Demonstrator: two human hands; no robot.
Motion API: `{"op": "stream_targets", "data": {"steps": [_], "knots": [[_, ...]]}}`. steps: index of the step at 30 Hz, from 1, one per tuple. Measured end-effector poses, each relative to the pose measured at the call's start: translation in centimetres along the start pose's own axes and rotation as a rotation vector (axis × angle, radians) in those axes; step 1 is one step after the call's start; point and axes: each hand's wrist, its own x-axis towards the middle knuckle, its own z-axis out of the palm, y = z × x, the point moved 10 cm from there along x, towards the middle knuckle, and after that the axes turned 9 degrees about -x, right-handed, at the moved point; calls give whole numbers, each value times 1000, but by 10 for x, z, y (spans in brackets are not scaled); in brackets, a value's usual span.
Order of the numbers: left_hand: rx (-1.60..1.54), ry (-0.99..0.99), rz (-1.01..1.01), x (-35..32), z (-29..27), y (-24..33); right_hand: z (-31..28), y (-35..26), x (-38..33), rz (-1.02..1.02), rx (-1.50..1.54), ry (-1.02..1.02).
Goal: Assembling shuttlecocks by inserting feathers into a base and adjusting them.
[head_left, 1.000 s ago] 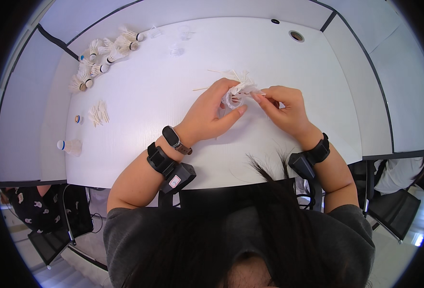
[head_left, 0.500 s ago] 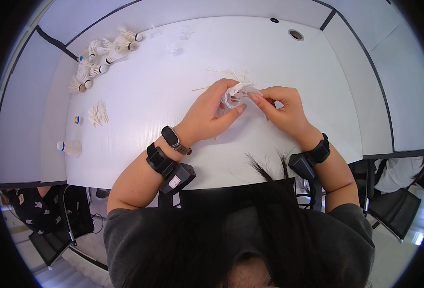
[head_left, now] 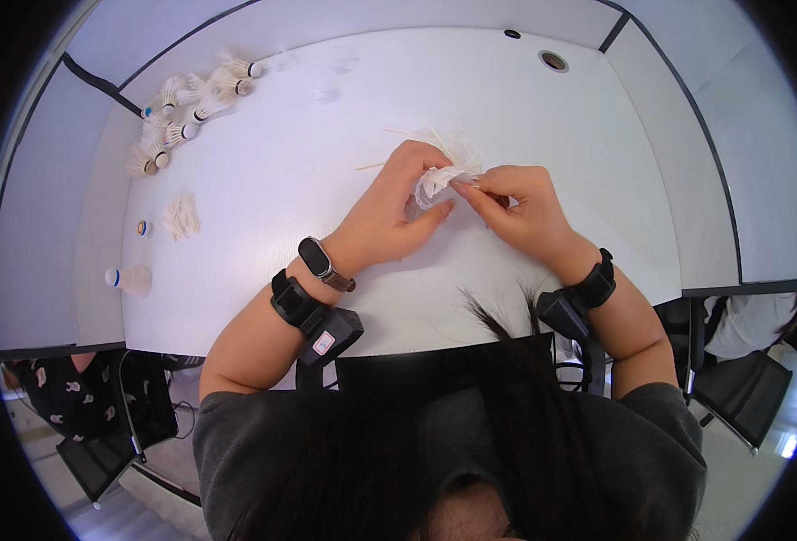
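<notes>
Near the middle of the white table, my left hand curls thumb and fingers around a white, ring-shaped lattice skirt like that of a shuttlecock. White feather pieces stick up from its rim. My right hand is closed in a pinch at the skirt's right side, with a white feather at the fingertips, partly hidden by them. Just beyond both hands, loose white feathers with thin shafts lie on the table.
Several shuttlecocks cluster at the far left. Nearer are a pile of white feather pieces, a small round base and a lying shuttlecock. Clear plastic pieces lie at the back. Partitions enclose the table.
My right hand has moved slightly left, bringing its fingertips closer over the skirt's opening. The skirt has tilted a little in my left hand, so its opening shows less.
</notes>
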Motion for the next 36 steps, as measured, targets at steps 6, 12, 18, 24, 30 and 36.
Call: {"op": "stream_targets", "data": {"steps": [6, 12, 18, 24, 30, 36], "knots": [[39, 78, -27, -1, -6, 3, -11, 7, 2, 10, -22, 5], [-26, 323, -116, -4, -31, -8, -24, 11, 6, 24, -106, -15], [-253, 287, -253, -7, -29, -18, -9, 45, -2, 427, 301, -215], [-358, 135, -371, -11, -8, -23, 9, 55, -15, 606, 372, -336], [-173, 199, -80, -5, -17, -10, 5, 46, 3, 315, 370, -205], [-140, 367, -17, -8, -35, -4, -5, 42, 1, 235, 307, -142]]}}
